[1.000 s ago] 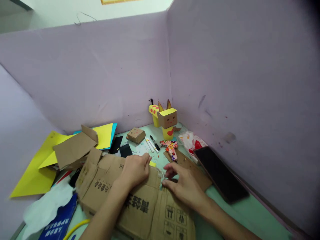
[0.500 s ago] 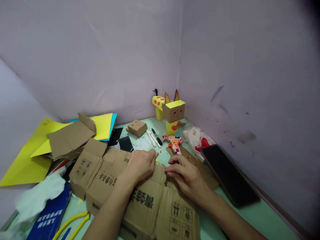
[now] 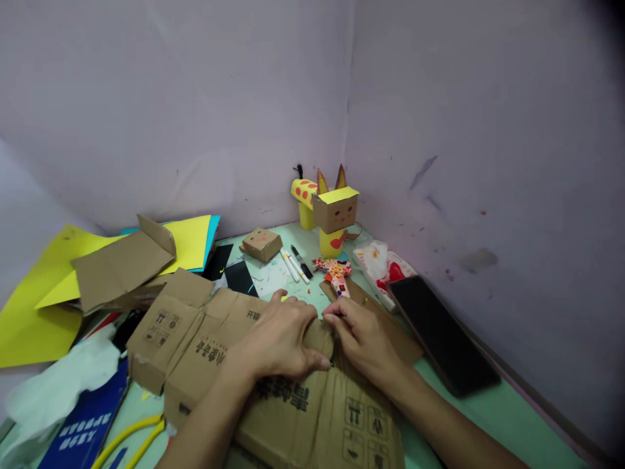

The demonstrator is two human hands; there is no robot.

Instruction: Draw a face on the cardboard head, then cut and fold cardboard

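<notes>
Fingertips (image 3: 329,316) of the right hand (image 3: 364,335) are pinching the torn edge of the cardboard box (image 3: 280,423), though exactly how much card is sitting between them is hard to see; the left hand (image 3: 286,332) is pressing just beside, thumb spread, and whether it is also gripping cannot be told; bracing so near the pinch is probably serving well, as creased card is likely to be buckling under pull; both forearms are angling inward; the box is lying on the green table (image 3: 512,433).
</notes>
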